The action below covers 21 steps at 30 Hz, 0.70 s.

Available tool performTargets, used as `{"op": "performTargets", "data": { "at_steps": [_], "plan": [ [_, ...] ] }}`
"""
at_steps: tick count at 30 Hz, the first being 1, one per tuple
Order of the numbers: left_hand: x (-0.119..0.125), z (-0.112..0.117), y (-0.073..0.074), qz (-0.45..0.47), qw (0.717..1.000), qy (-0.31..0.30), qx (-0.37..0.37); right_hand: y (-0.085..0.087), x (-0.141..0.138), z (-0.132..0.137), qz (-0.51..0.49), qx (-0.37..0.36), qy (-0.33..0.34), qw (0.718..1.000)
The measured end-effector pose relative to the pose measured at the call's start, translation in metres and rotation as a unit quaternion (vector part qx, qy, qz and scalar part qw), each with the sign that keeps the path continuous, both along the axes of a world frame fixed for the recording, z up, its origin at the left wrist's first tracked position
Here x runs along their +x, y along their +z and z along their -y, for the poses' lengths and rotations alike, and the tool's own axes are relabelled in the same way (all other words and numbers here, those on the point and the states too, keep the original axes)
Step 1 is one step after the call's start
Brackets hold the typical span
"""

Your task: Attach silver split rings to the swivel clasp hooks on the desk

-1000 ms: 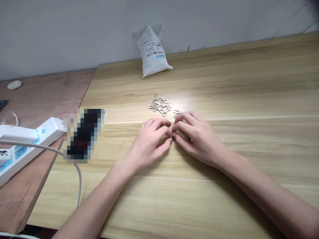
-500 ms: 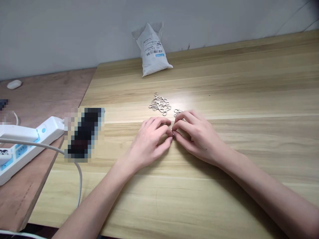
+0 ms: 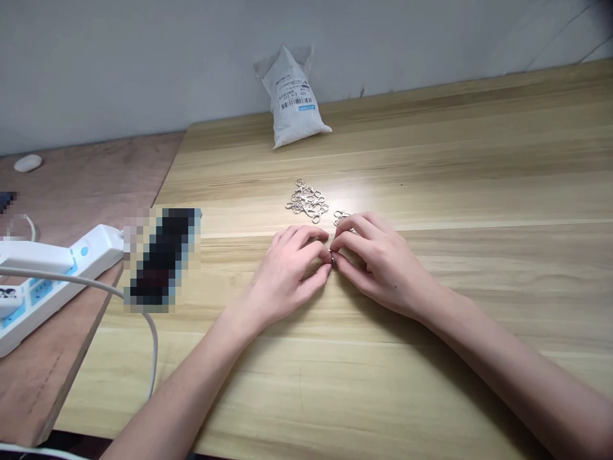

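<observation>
My left hand (image 3: 299, 265) and my right hand (image 3: 376, 254) meet at the fingertips over the wooden table. Pinched between the two hands is a small shiny metal piece (image 3: 331, 257), mostly covered by the fingers, so its kind cannot be made out. Beyond my left hand lies a loose pile of silver lobster-clasp hooks (image 3: 307, 201) with rings. A second, smaller group of the same silver clasps (image 3: 341, 216) sits right behind my right hand's fingers, which partly hide it.
A white plastic parcel bag (image 3: 294, 105) with a printed label leans near the wall. At left are a blurred dark phone-like object (image 3: 165, 259), a white power strip (image 3: 52, 281), a grey cable (image 3: 154, 345) and a white rounded object (image 3: 27, 163) on a brown board.
</observation>
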State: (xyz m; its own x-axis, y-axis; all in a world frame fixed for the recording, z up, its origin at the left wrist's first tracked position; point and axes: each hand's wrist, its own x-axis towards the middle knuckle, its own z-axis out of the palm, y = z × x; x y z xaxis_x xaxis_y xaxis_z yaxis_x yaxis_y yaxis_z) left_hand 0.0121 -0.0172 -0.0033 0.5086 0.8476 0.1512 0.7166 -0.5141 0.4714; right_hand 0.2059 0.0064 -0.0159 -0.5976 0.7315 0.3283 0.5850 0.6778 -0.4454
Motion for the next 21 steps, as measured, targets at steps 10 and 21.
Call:
{"op": "performTargets", "data": {
  "at_steps": [10, 21],
  "plan": [
    [0.0, 0.0007, -0.0004, 0.004, 1.0, 0.0, 0.002, -0.0012, 0.0002, -0.0005, -0.002, 0.001, 0.0, 1.0],
    [0.0, 0.0014, -0.0005, 0.004, 1.0, -0.002, 0.005, -0.001, 0.0007, 0.0, -0.002, 0.0, 0.004, 1.0]
  ]
}}
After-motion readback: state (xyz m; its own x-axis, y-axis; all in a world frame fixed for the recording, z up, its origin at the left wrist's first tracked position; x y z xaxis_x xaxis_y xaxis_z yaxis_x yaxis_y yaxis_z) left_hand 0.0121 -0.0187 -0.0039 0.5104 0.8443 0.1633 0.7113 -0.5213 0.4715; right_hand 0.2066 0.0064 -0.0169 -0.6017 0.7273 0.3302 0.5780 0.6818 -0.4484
